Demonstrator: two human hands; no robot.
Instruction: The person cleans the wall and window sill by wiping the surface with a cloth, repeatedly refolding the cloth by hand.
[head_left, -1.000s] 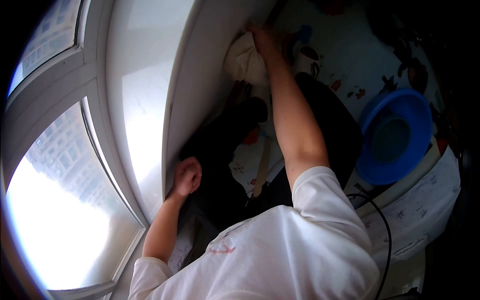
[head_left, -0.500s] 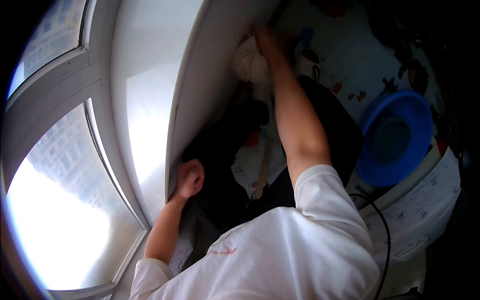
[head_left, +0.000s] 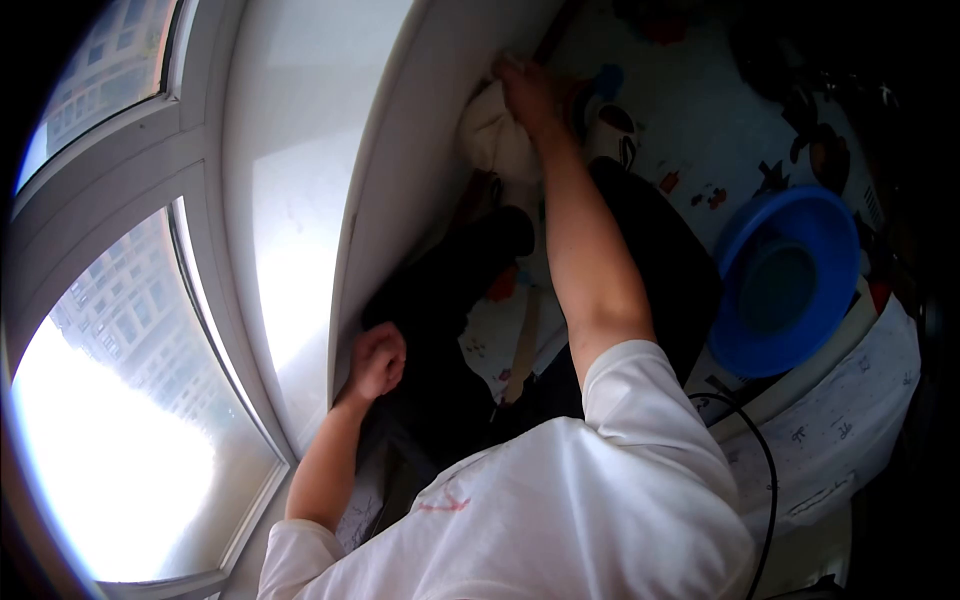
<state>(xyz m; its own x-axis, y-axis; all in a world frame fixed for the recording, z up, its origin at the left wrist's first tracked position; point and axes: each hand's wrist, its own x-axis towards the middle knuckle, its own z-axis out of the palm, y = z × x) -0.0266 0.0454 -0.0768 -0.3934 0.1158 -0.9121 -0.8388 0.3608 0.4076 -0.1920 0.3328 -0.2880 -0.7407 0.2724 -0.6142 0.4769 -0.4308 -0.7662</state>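
Observation:
My right hand [head_left: 526, 92] is stretched far forward and closed on a pale cloth [head_left: 492, 135], which hangs beside the white wall panel [head_left: 410, 150] under the windowsill. Shadow hides most of the fingertips there. My left hand [head_left: 379, 360] is curled into a loose fist by the sill's edge, over my dark trouser leg [head_left: 430, 310]. Nothing shows between its fingers.
A blue basin [head_left: 733, 335], with what looks like water inside, stands at the right on the patterned floor [head_left: 680, 140]. A black cable [head_left: 765, 450] curves past my side. The windowsill [head_left: 290, 200] and window frame [head_left: 190, 150] run along the left.
My right hand has shifted slightly left and down with the cloth along the wall panel. The left fist stays in nearly the same place.

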